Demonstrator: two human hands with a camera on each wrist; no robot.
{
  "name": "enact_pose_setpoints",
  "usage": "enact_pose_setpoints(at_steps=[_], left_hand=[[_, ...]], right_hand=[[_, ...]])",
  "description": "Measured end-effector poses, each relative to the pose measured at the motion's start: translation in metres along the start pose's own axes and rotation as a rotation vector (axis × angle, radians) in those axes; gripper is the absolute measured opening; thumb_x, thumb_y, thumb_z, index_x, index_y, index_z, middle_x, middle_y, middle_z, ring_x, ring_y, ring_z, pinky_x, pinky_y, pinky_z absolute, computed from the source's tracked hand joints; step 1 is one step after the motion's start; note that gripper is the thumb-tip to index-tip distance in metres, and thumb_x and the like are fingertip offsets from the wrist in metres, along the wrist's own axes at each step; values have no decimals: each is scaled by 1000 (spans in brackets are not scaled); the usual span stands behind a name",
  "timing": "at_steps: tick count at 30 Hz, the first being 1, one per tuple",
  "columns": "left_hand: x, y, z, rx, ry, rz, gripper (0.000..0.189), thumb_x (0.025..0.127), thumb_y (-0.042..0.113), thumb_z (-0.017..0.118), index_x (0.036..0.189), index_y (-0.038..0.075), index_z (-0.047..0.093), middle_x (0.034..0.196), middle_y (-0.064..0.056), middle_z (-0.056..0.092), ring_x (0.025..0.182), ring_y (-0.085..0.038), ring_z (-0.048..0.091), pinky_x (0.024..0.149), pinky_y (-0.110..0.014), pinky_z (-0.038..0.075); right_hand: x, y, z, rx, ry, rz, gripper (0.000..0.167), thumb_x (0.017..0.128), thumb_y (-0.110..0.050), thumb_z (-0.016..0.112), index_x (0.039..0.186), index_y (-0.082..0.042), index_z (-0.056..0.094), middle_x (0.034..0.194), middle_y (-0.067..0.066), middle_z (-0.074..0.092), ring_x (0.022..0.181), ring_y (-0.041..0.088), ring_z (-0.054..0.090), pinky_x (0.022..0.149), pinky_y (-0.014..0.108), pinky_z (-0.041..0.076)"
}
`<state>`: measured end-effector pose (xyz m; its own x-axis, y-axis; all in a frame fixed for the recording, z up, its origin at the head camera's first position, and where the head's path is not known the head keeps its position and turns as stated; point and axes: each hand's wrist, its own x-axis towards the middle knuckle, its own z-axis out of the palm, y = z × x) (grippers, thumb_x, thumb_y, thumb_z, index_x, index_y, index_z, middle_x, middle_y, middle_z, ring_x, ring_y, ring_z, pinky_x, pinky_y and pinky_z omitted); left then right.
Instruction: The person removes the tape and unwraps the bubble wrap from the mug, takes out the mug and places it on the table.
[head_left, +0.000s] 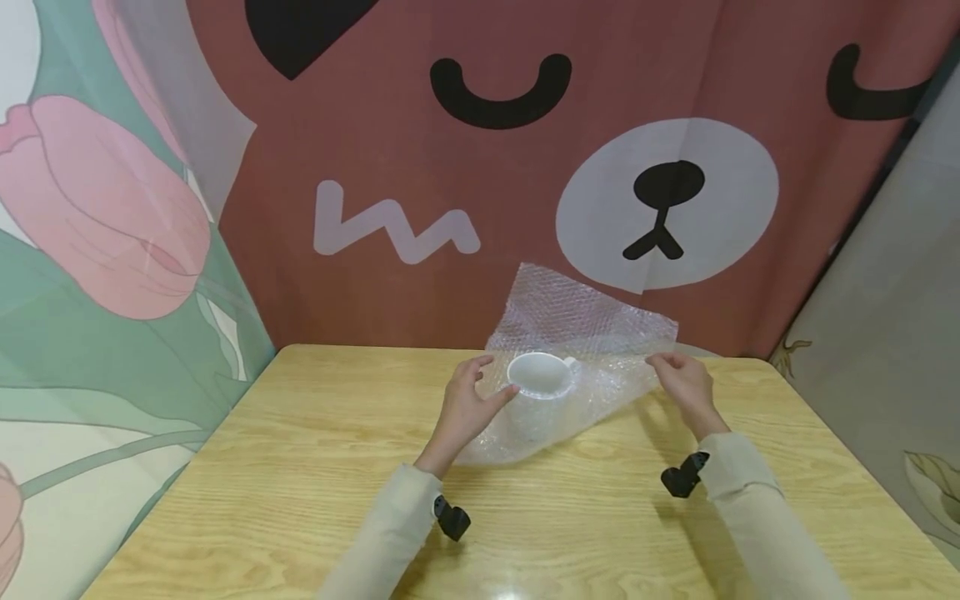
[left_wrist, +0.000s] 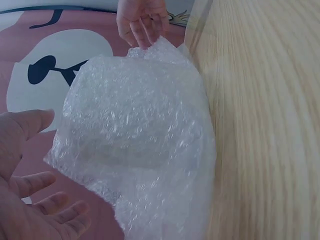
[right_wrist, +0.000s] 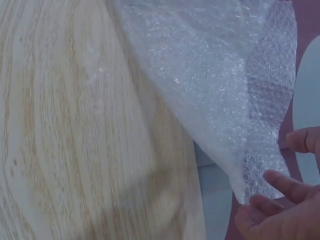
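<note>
A white cup (head_left: 542,377) with a small handle stands on the wooden table among a sheet of clear bubble wrap (head_left: 600,392). The wrap rises in front of its lower body and stands up behind it; in the left wrist view the bubble wrap (left_wrist: 135,115) hides the cup. My left hand (head_left: 471,402) is at the cup's left, thumb and fingers spread, thumb tip by the rim. On the other side, my right hand (head_left: 684,385) has its fingertips at the wrap's right corner. The right wrist view shows that thumb (right_wrist: 302,140) apart from the fingers (right_wrist: 287,186).
The light wooden table (head_left: 300,467) ends at a hanging cloth (head_left: 390,300) with a bear face printed on it. Flowered cloth (head_left: 112,208) hangs along the left side, and a grey curtain (head_left: 885,333) along the right. A small black camera sits on each wrist.
</note>
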<state>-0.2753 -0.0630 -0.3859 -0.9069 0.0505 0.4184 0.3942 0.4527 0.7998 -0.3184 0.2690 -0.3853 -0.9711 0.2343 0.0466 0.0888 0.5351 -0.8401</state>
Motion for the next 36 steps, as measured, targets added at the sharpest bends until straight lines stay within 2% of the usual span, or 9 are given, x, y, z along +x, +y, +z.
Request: enact_pose_setpoints(at_steps=[7,10,14,19,22,26,30,33,36], left_hand=[[4,-4,-7,-33,60,40,47,85,23,75,121,-3,59,119,-22,57,103,-42,60,86,-48,52],[6,-3,-8,-61,88,24,42,84,20,77,117,-2,61,117,-21,58,100,-40,62,84,-43,54],[8,0,-11,-92,118,25,37,83,16,78,111,-2,63,111,-22,61,93,-35,65,80,-40,56],[8,2,-11,-93,163,73,30,83,15,78,105,-1,65,101,-19,66,83,-25,67,74,-35,56],[8,2,-11,-91,189,89,26,82,14,78,102,1,66,95,-15,68,79,-21,67,71,-33,56],[6,2,-9,-85,174,107,22,83,11,77,100,2,66,88,-9,68,76,-19,66,68,-30,55],[3,1,-6,-73,116,121,22,85,9,75,102,0,65,84,-6,67,76,-20,64,67,-28,54],[0,-1,-4,-64,80,127,23,87,12,73,104,-2,64,85,-6,67,77,-19,63,68,-28,53],[-2,-2,-1,-66,57,130,24,89,14,72,105,-2,64,87,-6,67,78,-19,63,68,-27,52]], right_hand=[[-2,-10,1,38,30,-69,58,98,-40,48,139,1,49,142,22,45,126,40,43,98,53,40],[-2,-18,3,58,54,-136,59,98,-43,50,139,-2,50,140,20,48,125,38,45,97,53,41],[-2,-29,9,73,77,-263,54,97,-43,55,134,-4,57,129,18,59,115,32,54,93,47,45],[-4,-38,19,134,32,-400,46,96,-37,60,127,-3,62,120,13,63,102,15,57,82,25,47],[-5,-42,24,179,-21,-472,42,96,-33,62,124,-1,62,118,13,63,98,7,56,80,17,46],[-9,-49,28,186,-104,-552,35,96,-22,64,120,3,62,113,16,64,98,11,58,82,15,45],[-23,-65,26,144,-201,-587,28,95,-11,63,116,8,61,109,20,65,99,26,60,82,20,48],[-33,-73,25,108,-275,-590,26,95,-7,62,115,9,59,109,23,63,103,34,59,87,35,50],[-35,-73,26,96,-339,-590,28,95,-7,61,118,8,57,114,25,61,110,41,55,93,50,46]])
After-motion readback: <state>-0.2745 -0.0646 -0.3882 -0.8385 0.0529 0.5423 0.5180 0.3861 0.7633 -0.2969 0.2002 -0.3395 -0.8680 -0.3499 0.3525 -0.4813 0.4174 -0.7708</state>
